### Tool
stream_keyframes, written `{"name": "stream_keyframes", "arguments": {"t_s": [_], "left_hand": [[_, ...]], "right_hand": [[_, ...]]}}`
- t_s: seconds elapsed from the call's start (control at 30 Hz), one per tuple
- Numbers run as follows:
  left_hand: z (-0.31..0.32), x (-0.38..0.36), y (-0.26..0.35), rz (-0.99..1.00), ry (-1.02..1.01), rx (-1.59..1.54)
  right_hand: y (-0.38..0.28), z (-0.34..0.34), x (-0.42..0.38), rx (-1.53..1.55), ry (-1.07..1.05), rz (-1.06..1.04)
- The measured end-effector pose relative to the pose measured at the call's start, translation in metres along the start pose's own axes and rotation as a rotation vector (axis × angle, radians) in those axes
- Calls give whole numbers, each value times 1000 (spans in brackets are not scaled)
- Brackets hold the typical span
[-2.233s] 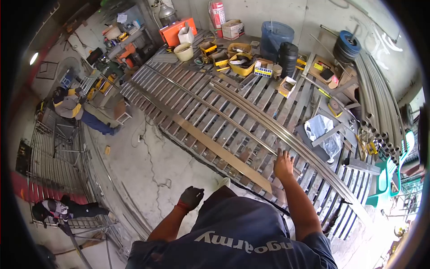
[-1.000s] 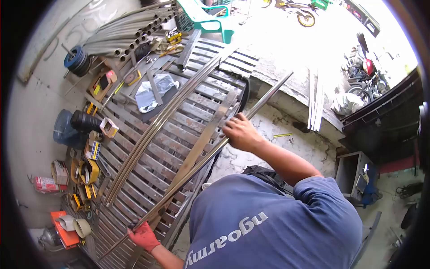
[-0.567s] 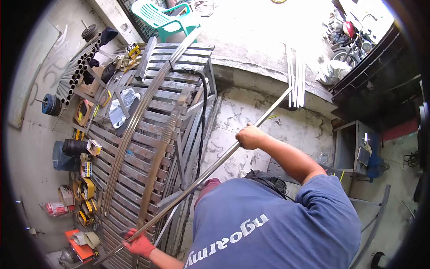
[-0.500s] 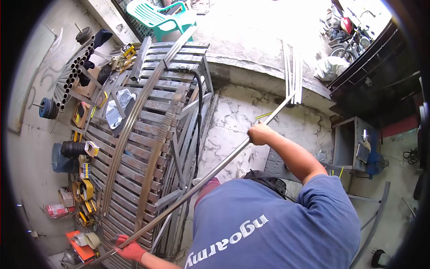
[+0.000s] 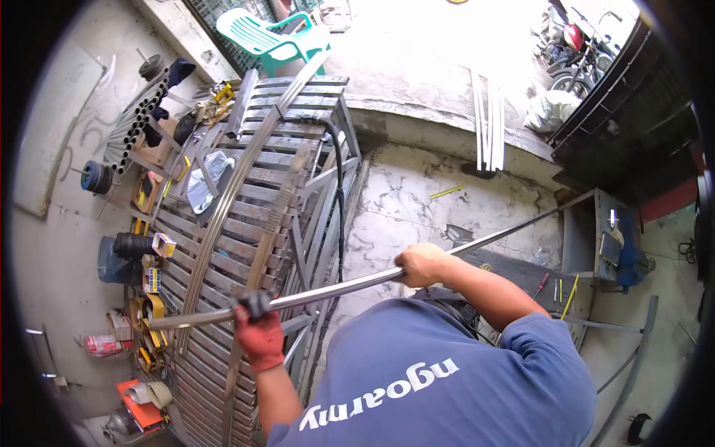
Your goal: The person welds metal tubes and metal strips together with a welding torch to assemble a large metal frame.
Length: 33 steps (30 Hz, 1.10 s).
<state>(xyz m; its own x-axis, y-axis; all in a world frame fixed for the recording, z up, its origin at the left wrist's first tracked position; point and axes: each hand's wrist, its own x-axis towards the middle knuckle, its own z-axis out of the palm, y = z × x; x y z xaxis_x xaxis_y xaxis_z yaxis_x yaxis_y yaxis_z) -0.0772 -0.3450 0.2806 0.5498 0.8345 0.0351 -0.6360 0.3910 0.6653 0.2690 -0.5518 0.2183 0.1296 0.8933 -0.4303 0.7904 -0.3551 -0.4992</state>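
Observation:
A long, shiny metal tube (image 5: pixel 350 285) crosses the view from the left, above the slatted metal rack, to the open metal cabinet at the right. My left hand (image 5: pixel 258 331), in a red glove with dark fingertips, is closed round the tube near its left end. Bare and closed, my right hand (image 5: pixel 423 264) grips the same tube around its middle. Beneath the tube's left part lies the slatted rack (image 5: pixel 223 261), with several long metal strips (image 5: pixel 237 179) along it.
A green chair (image 5: pixel 272 37) stands beyond the rack. Tape rolls and boxes (image 5: pixel 151 279) line the left side. White bars (image 5: pixel 488 123) lie on the step. An open metal cabinet (image 5: pixel 579 231) stands right, near a blue vise (image 5: pixel 633 268). A yellow strip (image 5: pixel 447 191) lies on the floor.
The tube has swung flatter, its right end dropping toward the cabinet and its left part rising. My left hand has moved up and right; my right hand has shifted slightly down and left.

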Motion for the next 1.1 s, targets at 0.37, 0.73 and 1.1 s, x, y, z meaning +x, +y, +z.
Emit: {"name": "stream_keyframes", "arguments": {"t_s": [0.37, 0.73, 1.1], "left_hand": [[5, 40, 27, -58, -70, 100], [-6, 29, 151, 95, 83, -105], [-157, 49, 350, 699, 764, 66]], "right_hand": [[46, 33, 15, 15, 234, 175], [1, 49, 13, -27, 337, 95], [-7, 41, 21, -200, 259, 185]]}}
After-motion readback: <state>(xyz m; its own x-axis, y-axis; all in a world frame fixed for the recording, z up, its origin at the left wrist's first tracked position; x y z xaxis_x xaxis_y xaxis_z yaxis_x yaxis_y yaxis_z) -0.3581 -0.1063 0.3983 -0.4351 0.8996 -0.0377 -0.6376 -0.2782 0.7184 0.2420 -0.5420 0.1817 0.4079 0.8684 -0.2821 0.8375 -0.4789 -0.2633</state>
